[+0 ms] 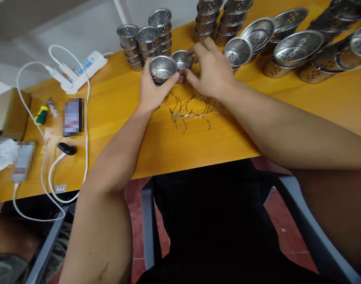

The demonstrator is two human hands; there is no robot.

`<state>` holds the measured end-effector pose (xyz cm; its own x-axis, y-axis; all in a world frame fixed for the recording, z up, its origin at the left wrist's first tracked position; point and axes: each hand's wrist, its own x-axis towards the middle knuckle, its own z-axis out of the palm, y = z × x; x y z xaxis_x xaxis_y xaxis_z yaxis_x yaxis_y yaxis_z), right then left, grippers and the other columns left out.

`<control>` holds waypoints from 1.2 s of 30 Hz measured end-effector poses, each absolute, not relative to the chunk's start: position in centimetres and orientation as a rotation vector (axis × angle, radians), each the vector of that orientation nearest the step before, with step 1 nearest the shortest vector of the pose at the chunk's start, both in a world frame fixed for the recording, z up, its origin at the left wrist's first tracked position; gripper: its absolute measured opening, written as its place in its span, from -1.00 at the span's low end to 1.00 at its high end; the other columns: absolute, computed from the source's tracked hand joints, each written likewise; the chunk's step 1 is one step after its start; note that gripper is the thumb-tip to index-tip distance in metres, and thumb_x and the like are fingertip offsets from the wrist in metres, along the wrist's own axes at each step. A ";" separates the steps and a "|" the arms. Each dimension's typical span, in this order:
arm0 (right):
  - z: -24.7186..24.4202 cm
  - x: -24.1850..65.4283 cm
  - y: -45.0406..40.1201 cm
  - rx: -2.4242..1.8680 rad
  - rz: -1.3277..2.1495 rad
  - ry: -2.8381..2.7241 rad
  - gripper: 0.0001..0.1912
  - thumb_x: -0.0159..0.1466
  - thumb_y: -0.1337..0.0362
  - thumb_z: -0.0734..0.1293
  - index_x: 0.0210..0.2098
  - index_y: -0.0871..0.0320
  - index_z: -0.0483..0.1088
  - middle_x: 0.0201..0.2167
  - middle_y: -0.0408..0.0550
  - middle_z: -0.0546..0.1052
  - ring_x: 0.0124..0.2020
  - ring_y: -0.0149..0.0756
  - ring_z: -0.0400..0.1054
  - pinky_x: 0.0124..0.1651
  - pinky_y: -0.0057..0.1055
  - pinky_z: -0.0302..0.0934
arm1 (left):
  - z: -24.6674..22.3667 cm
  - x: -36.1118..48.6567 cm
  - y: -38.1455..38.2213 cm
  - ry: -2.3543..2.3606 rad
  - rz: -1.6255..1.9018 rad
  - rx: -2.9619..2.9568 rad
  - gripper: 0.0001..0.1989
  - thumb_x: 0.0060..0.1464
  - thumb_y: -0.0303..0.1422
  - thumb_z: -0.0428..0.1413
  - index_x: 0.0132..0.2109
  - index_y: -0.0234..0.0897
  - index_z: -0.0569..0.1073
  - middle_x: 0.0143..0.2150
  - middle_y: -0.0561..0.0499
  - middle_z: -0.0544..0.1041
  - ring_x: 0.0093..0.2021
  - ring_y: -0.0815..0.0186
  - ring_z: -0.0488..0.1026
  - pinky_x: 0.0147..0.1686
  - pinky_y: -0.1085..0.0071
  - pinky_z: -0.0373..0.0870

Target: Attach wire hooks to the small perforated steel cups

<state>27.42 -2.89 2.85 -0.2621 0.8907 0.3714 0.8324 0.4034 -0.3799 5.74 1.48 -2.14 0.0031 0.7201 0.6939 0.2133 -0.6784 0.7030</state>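
Landmark: the wires [184, 115], a loose tangle of thin curved pieces on the table [227, 138].

Left hand [152, 86], far-left edge of the wires: fingers wrapped around the wall of a cup [163, 69], thumb at its rim. Mouth up, holes showing inside; whether the base meets the table, cannot tell.

Right hand [211, 69], beyond the wires: fingers bent, thumb apart from forefinger, at the near-right side of a second cup [182, 61]. Contact or mere nearness, cannot tell. Second cup is just beyond the wires, mouth up, beside the first.

Beyond the wires, leftward: short stacks [147, 37]. Beyond, rightward: tall stacks [208, 17] and wider cups [298, 45].

Handling, my judgement: keep the left grip firm but light on the wall, mouth level; pinch the second by its rim, clear of its neighbour; keep both wrists off the wires, which look apt to snag.
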 end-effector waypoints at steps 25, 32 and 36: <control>0.0 27.3 -1.3 -0.722 0.499 -2.646 -0.96 0.30 0.28 0.49 -0.29 0.02 0.57 -0.28 -0.11 0.54 -0.25 -0.15 0.43 -0.10 -0.28 0.25 | -2.3 5.3 1.3 0.970 1.752 1.898 -0.45 -0.12 0.08 0.47 -0.05 0.26 0.40 -0.12 0.09 0.65 -0.09 -0.01 0.57 -0.03 0.00 0.42; 2.0 28.0 -2.0 -0.738 0.833 -2.442 -0.85 0.20 0.30 0.52 -0.23 -0.01 0.56 -0.33 -0.12 0.57 -0.37 -0.21 0.39 -0.18 -0.23 0.28 | -2.2 5.3 1.6 0.925 1.787 1.910 -0.44 -0.18 0.03 0.46 -0.04 0.37 0.40 -0.10 0.12 0.65 -0.03 -0.04 0.56 0.02 -0.05 0.45; 1.8 28.1 -1.7 -0.766 0.993 -2.348 -0.81 0.21 0.04 0.55 -0.24 -0.08 0.59 -0.32 -0.08 0.59 -0.32 -0.10 0.42 -0.18 -0.13 0.31 | -2.0 5.3 1.4 0.962 1.757 1.918 -0.44 -0.14 0.05 0.44 0.01 0.35 0.43 0.01 0.09 0.65 0.06 -0.05 0.55 0.13 -0.06 0.45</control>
